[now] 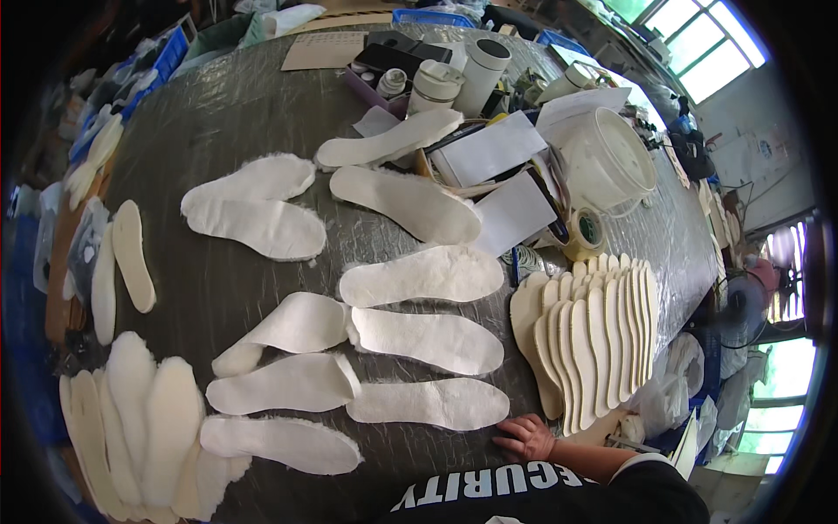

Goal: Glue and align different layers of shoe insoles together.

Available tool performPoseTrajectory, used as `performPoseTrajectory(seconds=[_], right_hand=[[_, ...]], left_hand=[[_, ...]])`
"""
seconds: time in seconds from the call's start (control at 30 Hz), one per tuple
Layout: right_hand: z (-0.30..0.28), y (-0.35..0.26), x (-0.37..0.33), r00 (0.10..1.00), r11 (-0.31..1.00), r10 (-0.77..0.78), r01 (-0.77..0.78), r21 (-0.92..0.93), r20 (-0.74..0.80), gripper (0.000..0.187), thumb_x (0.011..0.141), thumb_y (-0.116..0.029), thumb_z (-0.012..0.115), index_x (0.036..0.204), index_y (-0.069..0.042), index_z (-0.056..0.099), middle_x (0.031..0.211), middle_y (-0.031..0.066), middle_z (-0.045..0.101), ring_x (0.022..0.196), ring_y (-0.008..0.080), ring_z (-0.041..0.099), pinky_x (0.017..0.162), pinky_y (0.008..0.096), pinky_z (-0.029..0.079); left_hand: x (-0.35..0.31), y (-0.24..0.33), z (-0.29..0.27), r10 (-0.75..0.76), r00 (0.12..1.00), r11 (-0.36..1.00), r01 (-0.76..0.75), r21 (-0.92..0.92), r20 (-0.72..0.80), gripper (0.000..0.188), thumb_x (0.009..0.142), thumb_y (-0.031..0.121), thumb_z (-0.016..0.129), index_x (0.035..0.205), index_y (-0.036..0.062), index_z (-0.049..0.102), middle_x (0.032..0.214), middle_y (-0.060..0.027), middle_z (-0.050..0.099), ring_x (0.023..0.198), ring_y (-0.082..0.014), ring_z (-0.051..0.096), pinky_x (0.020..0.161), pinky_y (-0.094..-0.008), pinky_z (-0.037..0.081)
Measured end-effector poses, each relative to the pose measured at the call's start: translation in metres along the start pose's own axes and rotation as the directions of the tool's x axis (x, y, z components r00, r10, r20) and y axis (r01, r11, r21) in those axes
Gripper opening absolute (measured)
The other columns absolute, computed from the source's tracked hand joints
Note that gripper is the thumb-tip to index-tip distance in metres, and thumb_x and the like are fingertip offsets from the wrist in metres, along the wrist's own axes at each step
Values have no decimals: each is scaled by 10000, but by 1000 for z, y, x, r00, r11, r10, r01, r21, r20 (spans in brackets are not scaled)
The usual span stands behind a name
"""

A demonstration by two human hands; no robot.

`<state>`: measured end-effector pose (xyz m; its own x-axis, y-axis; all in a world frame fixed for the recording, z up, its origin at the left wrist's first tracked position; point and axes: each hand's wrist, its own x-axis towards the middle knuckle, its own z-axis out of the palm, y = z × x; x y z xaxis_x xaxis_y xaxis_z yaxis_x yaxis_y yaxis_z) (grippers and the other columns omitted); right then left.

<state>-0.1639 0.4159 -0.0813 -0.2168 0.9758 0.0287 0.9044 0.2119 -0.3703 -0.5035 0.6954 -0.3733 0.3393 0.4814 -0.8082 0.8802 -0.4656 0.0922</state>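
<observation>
Lowermost, right of centre: right hand [526,437], fingers spread and empty, resting flat on the worktop [218,288], just beside the nearest white insole [429,403]. Right: fanned stack of cream insoles [594,341]. Centre: more white insoles in pairs. Upper right: tape roll [585,232], white bucket [611,157]. Left hand unseen.
</observation>
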Motion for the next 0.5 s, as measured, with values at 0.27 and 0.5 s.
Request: performPoseTrajectory(seconds=[0.27, 0.5], right_hand=[[1, -1, -4, 999, 1000, 19, -19, 13, 33, 521, 700, -305, 728, 1198, -213, 604, 1296, 57, 536, 1087, 218, 567, 902, 399, 444], [0, 0, -2, 998, 998, 50, -51, 46, 31, 523, 691, -301, 733, 1187, -192, 604, 1309, 63, 536, 1135, 213, 563, 921, 405, 436]], left_hand=[[11, 20, -19, 28, 1000, 1000, -28, 5, -9, 505, 808, 318, 687, 1249, 112, 550, 1226, -142, 580, 1201, -330, 488, 969, -479, 418], [12, 14, -37, 37, 999, 998, -37, 50, -1, 477, 812, 308, 680, 1226, 104, 562, 1205, -146, 589, 1176, -329, 504, 955, -471, 427]])
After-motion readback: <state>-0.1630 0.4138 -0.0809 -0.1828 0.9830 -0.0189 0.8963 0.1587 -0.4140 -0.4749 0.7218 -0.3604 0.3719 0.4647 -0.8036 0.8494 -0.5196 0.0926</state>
